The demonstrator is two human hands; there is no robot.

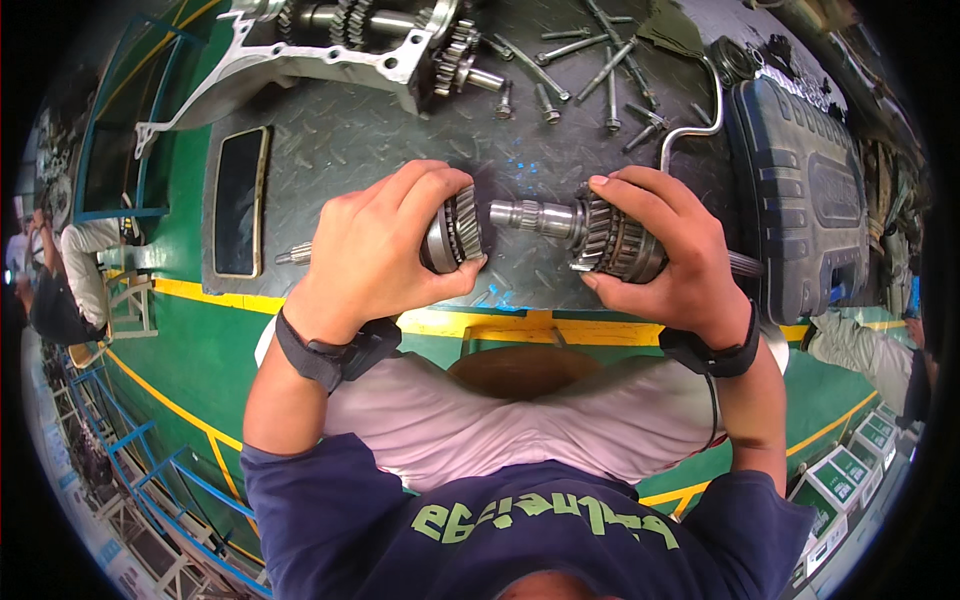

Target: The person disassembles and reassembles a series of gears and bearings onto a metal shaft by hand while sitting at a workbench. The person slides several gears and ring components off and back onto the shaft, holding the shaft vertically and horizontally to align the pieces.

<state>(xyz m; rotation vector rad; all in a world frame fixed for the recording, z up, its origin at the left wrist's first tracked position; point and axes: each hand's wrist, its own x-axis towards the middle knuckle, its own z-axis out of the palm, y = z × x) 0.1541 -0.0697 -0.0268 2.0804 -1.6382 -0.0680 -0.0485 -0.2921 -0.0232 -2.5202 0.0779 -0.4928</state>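
Observation:
My left hand (pixel 375 230) is closed around a helical gear assembly (pixel 462 228), its toothed face turned to the right. A splined shaft end (pixel 293 255) shows to the left of that hand; whether it belongs to the same assembly is hidden by the palm. In my right hand (pixel 680 240) is a gear shaft (pixel 540 216), gripped by its gear cluster (pixel 612 240) with fingers above and thumb below. Its bare stepped end points left at the other gear, a small gap between them. Both hands are over the near part of the dark tread-plate tabletop (pixel 350 150).
An open metal gearbox housing (pixel 330 62) with geared shafts stands at the far left. Several bolts (pixel 600 70) lie scattered beyond my hands. A phone (pixel 240 205) is at the left edge. To the right are a bent metal rod (pixel 690 130) and a dark plastic case (pixel 800 195).

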